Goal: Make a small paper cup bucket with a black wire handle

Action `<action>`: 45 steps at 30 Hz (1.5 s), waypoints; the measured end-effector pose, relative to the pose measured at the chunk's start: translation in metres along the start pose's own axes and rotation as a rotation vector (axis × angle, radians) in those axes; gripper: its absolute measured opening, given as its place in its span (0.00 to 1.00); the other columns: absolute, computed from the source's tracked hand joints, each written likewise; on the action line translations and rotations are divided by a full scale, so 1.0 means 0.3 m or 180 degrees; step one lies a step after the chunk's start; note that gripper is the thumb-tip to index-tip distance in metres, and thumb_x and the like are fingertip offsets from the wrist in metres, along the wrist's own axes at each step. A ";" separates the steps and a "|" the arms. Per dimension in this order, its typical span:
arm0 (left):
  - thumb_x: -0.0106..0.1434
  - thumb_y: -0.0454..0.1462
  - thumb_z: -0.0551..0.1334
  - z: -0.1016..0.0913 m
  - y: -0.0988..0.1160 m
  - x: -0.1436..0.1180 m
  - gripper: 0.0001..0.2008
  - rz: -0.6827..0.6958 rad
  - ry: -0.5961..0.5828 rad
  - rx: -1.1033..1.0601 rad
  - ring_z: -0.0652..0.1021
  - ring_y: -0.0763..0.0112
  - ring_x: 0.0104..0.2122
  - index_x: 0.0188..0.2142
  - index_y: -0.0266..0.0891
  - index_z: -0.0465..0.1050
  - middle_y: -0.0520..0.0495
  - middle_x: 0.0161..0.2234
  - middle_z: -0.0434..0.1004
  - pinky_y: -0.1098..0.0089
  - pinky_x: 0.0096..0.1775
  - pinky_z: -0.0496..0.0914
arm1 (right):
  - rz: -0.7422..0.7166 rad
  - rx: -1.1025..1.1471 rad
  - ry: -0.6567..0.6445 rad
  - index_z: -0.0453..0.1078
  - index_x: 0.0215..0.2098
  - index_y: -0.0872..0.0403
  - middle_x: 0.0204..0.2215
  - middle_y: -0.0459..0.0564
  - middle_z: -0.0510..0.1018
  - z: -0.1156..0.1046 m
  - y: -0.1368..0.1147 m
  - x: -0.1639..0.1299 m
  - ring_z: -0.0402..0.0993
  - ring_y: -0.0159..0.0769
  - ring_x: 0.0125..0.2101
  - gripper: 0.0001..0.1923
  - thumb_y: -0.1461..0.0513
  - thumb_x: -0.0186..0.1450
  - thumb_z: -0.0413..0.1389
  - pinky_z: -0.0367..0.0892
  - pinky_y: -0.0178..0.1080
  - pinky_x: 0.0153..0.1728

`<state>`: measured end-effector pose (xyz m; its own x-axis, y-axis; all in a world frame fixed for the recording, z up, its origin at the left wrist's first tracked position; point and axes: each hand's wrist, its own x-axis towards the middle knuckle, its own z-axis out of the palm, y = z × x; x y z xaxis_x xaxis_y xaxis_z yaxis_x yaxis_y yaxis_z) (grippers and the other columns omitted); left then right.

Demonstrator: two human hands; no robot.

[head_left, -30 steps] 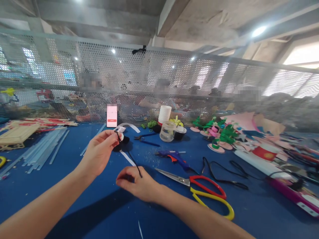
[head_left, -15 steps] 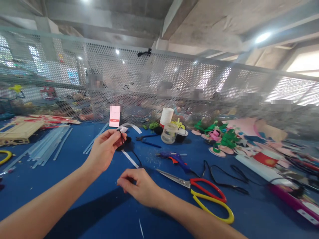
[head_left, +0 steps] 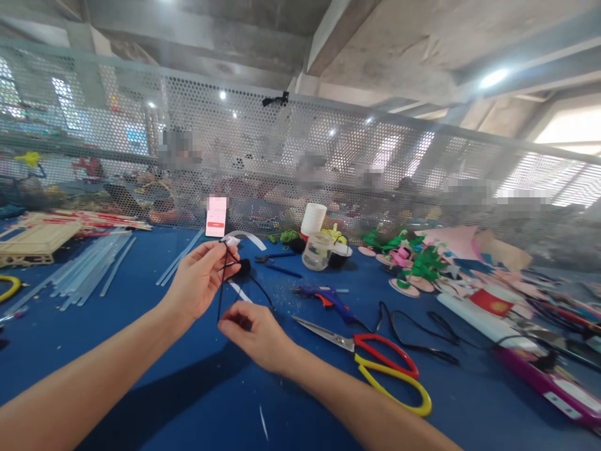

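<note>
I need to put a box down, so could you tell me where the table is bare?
Bare blue table lies in front of both forearms, and between the clear sticks and the left hand. Right of the scissors, cables and foam scraps crowd it.

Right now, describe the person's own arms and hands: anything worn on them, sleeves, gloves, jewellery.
Both forearms are bare right up to the bottom edge of the picture, with no sleeve showing. The left hand and right hand wear no gloves. No ring, watch or bracelet shows on either wrist or on the fingers in view.
</note>
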<state>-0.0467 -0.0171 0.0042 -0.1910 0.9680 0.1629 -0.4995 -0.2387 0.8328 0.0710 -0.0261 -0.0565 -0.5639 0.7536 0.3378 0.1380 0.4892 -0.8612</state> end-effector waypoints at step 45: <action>0.51 0.34 0.52 -0.024 0.147 -0.014 0.06 0.0878 -0.2336 0.5375 0.67 0.77 0.21 0.24 0.37 0.67 0.53 0.21 0.68 0.75 0.25 0.57 | 0.0955 -0.3469 0.0847 0.53 0.53 0.61 0.49 0.63 0.62 -0.322 -0.041 0.130 0.66 0.45 0.44 0.26 0.57 0.60 0.48 0.62 0.42 0.39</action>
<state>-0.0742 -0.0322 0.0364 0.4767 0.8658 0.1520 0.8291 -0.5003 0.2495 0.1260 0.0397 0.0039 -0.2186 0.9085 0.3560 0.9379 0.2964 -0.1804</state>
